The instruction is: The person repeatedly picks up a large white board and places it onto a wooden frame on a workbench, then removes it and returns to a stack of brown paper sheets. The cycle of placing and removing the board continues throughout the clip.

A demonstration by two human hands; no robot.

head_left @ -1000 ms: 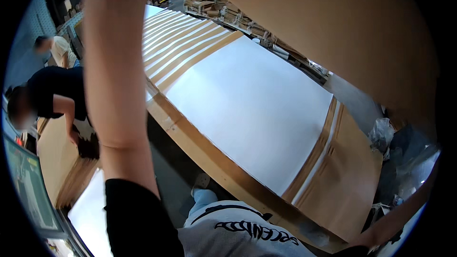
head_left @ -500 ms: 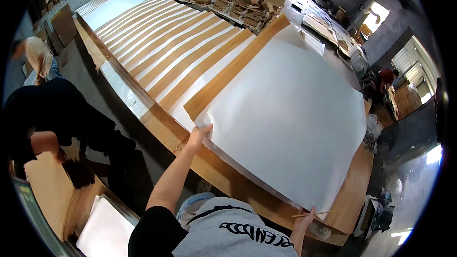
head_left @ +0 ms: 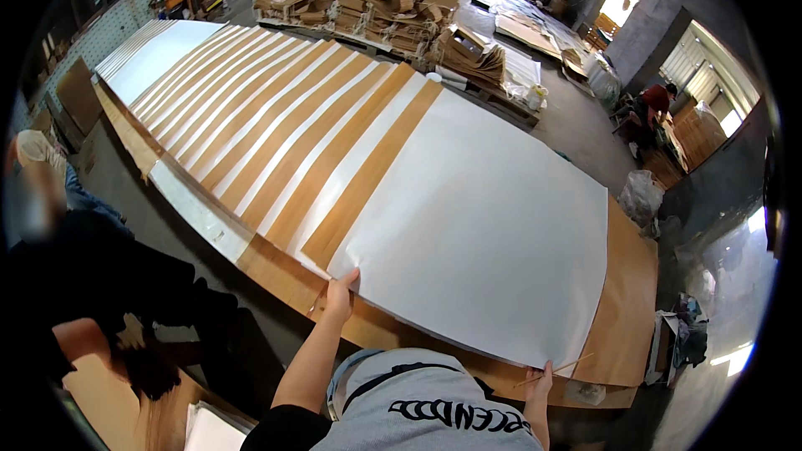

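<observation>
White sheet (head_left: 476, 225) is pinched at its near corners: left hand (head_left: 340, 296) closed on the left corner, right hand (head_left: 540, 377) closed on the right corner, brown bench (head_left: 622, 317) beneath.

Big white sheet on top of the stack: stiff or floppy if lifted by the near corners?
Probably floppy: the white sheet is very wide, looks thin and lies flat on the brown board. Left hand and right hand hold opposite near corners, so the middle would likely sag. Likely light; air may catch it.
</observation>
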